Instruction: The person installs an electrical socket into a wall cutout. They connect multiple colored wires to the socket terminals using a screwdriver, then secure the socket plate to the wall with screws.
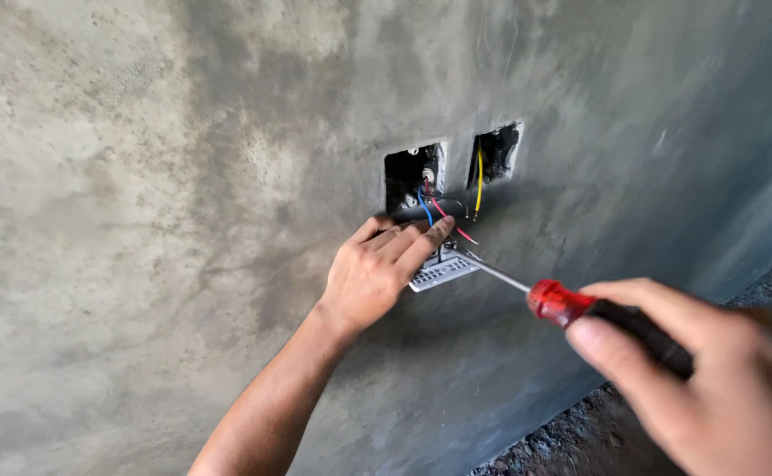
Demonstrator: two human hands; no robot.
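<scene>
Up close, the grey plastered wall (139, 220) fills my view, with two cut-out boxes (412, 176) trailing coloured wires (428, 208). Below them my left hand (373, 278) pins a white socket plate (439, 271) flat against the wall, steadying it. My right hand (712, 379), wrapped around the red-and-black screwdriver (571, 304), aims its tip at the plate's terminal.

We have two openings side by side in the wall (139, 220), the left box (412, 176) and the right box (495, 152), wires (430, 207) hanging from them, our left hand (377, 273) pressing a socket plate (439, 269) just below the left one, and our right hand (712, 379) holding a screwdriver (571, 304) whose tip meets that plate from the right.
</scene>
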